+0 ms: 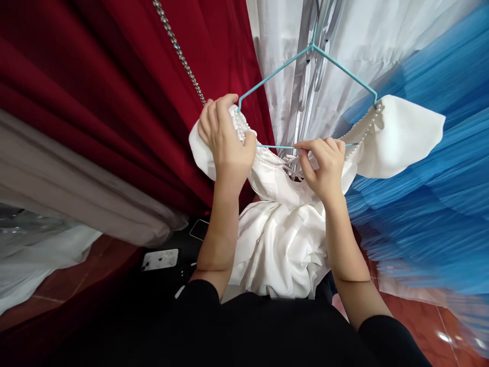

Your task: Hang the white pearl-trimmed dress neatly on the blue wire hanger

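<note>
A white dress point(284, 239) with pearl beading along its neckline hangs from a thin light-blue hanger point(275, 71). At the dress's left shoulder, my left hand point(229, 135) is closed over the fabric beside the hanger's left bend; the fingertips are partly hidden. My right hand point(324, 163) pinches the hanger's lower bar between thumb and fingers, right of its middle. The right sleeve point(408, 135) droops off the hanger's other end. The dress's lower part lies bunched between my forearms, against my body.
Red fabric point(214, 46) hangs on the left, with a beaded chain point(179, 51) before it. Metal poles point(300, 102) stand behind the hanger. Blue ruffled tulle point(431, 204) fills the right side. A phone point(160, 259) lies on a black surface point(181, 242) at lower left.
</note>
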Tool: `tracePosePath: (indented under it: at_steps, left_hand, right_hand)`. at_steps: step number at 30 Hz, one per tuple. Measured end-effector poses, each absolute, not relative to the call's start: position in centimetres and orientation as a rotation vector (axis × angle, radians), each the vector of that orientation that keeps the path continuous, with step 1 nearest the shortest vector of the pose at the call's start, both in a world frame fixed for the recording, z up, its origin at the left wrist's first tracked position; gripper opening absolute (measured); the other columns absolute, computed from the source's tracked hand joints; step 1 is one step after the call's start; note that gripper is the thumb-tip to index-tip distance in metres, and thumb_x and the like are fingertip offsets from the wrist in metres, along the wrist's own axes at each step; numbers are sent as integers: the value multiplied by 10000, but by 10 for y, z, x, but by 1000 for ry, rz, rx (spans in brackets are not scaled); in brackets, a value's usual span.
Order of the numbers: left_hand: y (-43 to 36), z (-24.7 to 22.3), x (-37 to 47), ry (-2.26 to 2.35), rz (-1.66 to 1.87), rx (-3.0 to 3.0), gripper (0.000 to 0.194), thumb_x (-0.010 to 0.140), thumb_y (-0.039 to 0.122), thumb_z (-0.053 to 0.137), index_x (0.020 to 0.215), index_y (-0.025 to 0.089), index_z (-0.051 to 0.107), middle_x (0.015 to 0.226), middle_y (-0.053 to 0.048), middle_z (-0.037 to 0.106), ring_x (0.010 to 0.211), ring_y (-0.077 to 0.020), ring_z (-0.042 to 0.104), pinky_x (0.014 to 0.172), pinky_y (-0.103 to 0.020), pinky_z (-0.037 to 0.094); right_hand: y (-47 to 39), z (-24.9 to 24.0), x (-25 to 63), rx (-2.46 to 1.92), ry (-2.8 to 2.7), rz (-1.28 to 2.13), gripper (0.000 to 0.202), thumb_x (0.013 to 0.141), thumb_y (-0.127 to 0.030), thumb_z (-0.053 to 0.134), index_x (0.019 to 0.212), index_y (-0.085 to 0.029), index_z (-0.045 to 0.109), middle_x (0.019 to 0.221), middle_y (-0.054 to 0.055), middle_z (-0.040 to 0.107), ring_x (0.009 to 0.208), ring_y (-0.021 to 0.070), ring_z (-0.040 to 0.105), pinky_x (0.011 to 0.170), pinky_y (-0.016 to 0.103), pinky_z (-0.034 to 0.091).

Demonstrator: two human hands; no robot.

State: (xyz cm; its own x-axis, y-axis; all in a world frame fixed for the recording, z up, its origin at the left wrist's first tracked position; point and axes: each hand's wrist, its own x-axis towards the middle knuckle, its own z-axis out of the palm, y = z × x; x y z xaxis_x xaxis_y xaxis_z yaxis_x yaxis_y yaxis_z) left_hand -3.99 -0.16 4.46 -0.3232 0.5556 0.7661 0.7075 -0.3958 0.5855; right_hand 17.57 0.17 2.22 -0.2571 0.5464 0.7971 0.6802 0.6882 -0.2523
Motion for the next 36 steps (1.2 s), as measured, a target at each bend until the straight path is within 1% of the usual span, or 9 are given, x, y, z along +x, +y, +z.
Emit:
tracePosePath:
  at_steps: [5,9,13,17,22,25,28,32,36]
  left_hand:
    - [29,61,-72,-1623,-1892,-1916,237,961,108,504,964,222,712,997,-47,749,1046,-238,694,1046,-432,496]
    - [32,73,-118,-1460,-1993,-1674,273,958,87,521,898,245,735,968,-43,747,1026,-240,702,1011,-482,503]
    - [13,34,-133,-1371,-2268,-1475,245,808,-2,592,875,182,740,869,-3,720,888,-174,680,902,-373,558]
    - [-13,-12,-98,-1655,-2426,-1785,104,846,114,687,922,154,744,889,-4,762,868,-165,721,855,-311,570]
    - [-21,-10,-27,-1277,-2745,-2330,416,959,480,687,1276,216,635,1288,-117,747,1214,-270,720,1032,-397,582]
    - [-16,1,1,-926,-3037,-2109,239,1022,463,595,1097,240,637,1098,-64,775,1140,-248,748,1082,-428,565]
    - [-14,2,11,-776,-3087,-2068,215,1017,444,605,1003,231,634,954,-40,756,1048,-239,762,1085,-444,564]
    - [-13,1,9,-784,-3119,-2022,213,995,431,632,990,218,634,893,-39,744,964,-227,758,1060,-442,571]
    - [-15,3,5,-868,-3225,-1921,261,948,460,680,974,209,614,841,-31,728,889,-217,748,1033,-430,584]
  right_hand:
    - [8,25,179,-1002,-1984,-281,226,1057,-255,476,1047,-253,702,868,-2,730,850,205,582,868,386,360]
    - [10,29,181,-990,-2018,-236,220,1054,-264,500,1044,-260,720,865,-3,740,838,205,583,841,379,343]
    - [7,29,175,-1004,-1970,-179,211,1048,-269,523,1031,-260,733,870,-6,752,836,201,587,832,376,342]
    - [3,25,165,-996,-1942,-102,213,1048,-259,525,1058,-256,737,921,-7,773,848,195,600,847,376,364]
    - [-1,22,157,-950,-1899,-54,212,1039,-234,540,1099,-258,742,999,-14,790,900,188,632,894,376,408]
    - [-8,30,162,-848,-1897,21,179,1038,-259,570,1093,-272,740,996,-29,795,903,171,658,932,388,447]
    - [-13,43,181,-721,-1820,87,162,1030,-282,602,1122,-286,734,1124,-14,788,1081,174,701,1037,408,500]
    - [-4,56,223,-774,-1526,-107,303,1000,-351,641,1301,-319,661,1319,45,687,1344,261,601,1241,558,390]
    - [15,56,250,-952,-1649,-178,467,927,-405,715,1372,-318,603,1356,96,663,1323,305,607,1189,583,448]
